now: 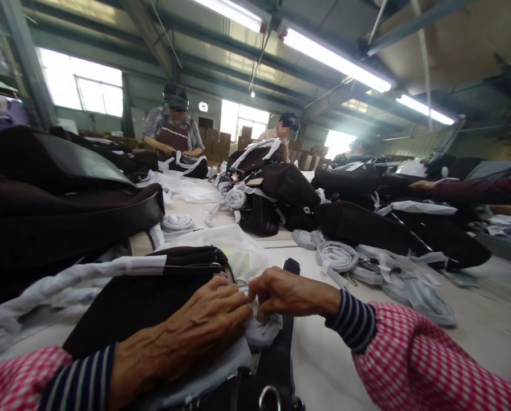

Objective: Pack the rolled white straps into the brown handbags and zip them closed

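Note:
A black bag (122, 308) lies in front of me, its handle (80, 274) wound in white wrapping. My left hand (187, 328) reaches across the bag, its fingers bent over a bunch of white wrapping (264, 333) near the metal fittings. The left thumb and the undersides of those fingers are hidden. My right hand (287, 292) comes in from the right and pinches the same wrapping, right against the left fingertips. A dark strip with a zip (281, 354) and a metal ring (270, 398) show below the hands.
Large black bags (59, 194) pile up on my left, and more bags (285, 188) lie across the table (324, 365). Several wrapped strap coils (336, 255) sit to the right. A co-worker (174, 128) stands across the table; another person's sleeve (482, 190) reaches in from the right.

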A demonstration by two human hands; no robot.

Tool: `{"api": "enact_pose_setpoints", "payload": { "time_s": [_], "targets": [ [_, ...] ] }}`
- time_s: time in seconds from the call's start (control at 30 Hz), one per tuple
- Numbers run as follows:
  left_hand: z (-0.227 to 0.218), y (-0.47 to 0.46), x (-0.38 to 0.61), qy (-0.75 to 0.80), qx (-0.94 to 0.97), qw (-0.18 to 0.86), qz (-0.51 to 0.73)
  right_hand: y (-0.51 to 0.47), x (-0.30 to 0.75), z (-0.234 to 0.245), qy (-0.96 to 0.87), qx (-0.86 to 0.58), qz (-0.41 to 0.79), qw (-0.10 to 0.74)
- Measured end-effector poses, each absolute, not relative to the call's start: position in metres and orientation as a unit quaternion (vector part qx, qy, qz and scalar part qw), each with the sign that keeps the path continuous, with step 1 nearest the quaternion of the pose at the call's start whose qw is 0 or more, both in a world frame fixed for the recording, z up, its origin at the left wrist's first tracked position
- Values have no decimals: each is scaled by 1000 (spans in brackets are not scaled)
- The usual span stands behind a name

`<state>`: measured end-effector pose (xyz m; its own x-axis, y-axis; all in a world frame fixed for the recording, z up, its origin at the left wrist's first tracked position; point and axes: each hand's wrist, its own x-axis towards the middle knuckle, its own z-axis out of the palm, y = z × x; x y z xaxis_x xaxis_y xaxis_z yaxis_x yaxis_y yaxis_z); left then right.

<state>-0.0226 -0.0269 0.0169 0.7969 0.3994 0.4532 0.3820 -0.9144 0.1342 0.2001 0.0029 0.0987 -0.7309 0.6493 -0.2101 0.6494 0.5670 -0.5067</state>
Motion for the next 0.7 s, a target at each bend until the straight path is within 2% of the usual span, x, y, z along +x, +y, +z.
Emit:
{"api": "enact_pose_setpoints", "payload": {
  "time_s": [0.17, 0.3, 0.4, 0.53, 0.63, 0.7],
  "targets": [
    [12, -19, -19, 235, 936, -35, 261, -3, 209, 93, 862, 362, -351, -44],
    [11, -22, -20, 256, 930, 1, 263, -14, 208, 92, 909, 337, -232, -73],
    [7, -23, -21, 236, 932, -16, 274, -22, 208, 92, 931, 301, -195, -70],
    [10, -22, -22, 217, 936, 15, 277, -23, 207, 95, 930, 311, -192, -37],
    [18, -26, -23, 227, 937, 50, 259, -19, 200, 103, 935, 312, -165, 16],
    [21, -29, -25, 231, 940, 37, 250, -15, 194, 108, 938, 309, -147, 51]
  ]
}}
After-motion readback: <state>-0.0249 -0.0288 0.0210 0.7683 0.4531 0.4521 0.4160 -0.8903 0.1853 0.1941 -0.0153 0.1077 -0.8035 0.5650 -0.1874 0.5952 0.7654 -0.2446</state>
